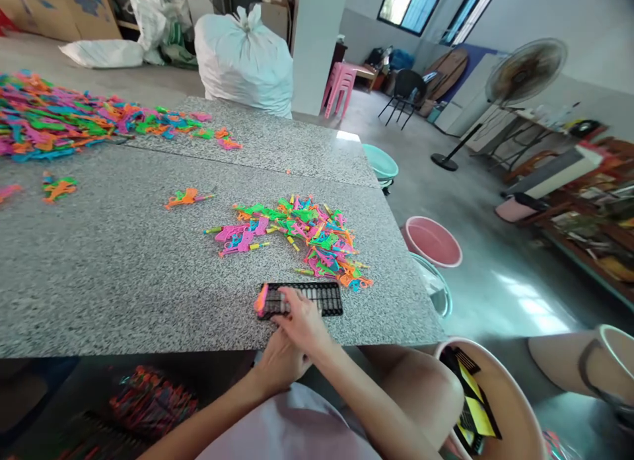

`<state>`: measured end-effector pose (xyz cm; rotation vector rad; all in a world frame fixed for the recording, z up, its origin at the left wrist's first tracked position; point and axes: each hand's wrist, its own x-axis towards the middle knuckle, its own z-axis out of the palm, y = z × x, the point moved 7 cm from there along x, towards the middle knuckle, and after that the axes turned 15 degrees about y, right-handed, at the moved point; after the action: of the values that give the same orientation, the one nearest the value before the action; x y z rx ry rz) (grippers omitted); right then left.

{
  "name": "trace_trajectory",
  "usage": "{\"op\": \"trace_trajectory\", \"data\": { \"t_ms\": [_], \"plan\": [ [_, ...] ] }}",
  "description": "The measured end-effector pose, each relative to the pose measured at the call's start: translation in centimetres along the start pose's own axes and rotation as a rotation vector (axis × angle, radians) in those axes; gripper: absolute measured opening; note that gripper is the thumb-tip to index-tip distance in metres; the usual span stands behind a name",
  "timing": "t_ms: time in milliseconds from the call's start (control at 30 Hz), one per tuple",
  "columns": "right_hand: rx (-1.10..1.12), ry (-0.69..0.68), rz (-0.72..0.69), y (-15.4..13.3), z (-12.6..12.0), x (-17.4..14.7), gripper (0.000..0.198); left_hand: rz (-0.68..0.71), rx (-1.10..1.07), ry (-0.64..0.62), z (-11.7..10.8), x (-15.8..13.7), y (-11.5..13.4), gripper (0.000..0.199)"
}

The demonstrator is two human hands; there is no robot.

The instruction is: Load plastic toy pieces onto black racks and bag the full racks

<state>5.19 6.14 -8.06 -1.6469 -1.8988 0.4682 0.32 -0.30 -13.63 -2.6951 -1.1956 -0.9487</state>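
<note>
A small black abacus [331, 300] with rows of dark and pale beads lies flat near the table's front edge. My right hand [303, 322] is over its middle, fingers stretched out across the beads and somewhat blurred. Below it, at the table edge, is my left hand [283, 354], crossed under the right; its fingers are mostly hidden. An orange and pink plastic piece [261, 300] rests at the abacus's left end. Just beyond lies a loose heap of colourful plastic toy guns [321, 232], with a few pink ones [242, 236] at its left.
A much larger pile of the toy guns [54, 119] covers the far left of the granite table [148, 268]. One orange toy gun [188, 197] lies apart. An orange tub [520, 394] with black and yellow items stands right of my knee. Pink [458, 245] and teal basins stand beyond.
</note>
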Motion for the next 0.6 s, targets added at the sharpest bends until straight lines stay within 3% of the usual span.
{"op": "trace_trajectory", "data": {
  "t_ms": [133, 267, 367, 433, 500, 600],
  "plan": [
    [-0.262, 0.133, -0.146, 2.8, -3.6, 3.5, 0.029, 0.07, 0.028, 0.027, -4.0, -2.7, -2.0, 0.074],
    [-0.479, -0.095, -0.38, 1.8, -0.9, 6.7, 0.033, 0.088, 0.117, 0.061, -5.0, -2.6, -2.4, 0.076],
    [-0.349, -0.041, -0.41, -0.3, -1.4, 7.1, 0.031, 0.057, 0.149, 0.07, -4.3, -1.5, -1.9, 0.078],
    [-0.067, 0.139, -0.332, -0.1, -4.2, 6.2, 0.023, 0.044, 0.154, 0.07, -3.6, -0.7, -1.5, 0.08],
    [0.21, 0.33, -0.144, 2.8, -7.5, 4.6, 0.012, 0.027, 0.15, 0.058, -3.0, -0.1, -1.1, 0.081],
    [0.259, 0.469, 0.108, 8.6, -10.6, 1.4, 0.01, 0.015, 0.126, 0.025, -2.1, 0.8, -0.7, 0.082]
  ]
}}
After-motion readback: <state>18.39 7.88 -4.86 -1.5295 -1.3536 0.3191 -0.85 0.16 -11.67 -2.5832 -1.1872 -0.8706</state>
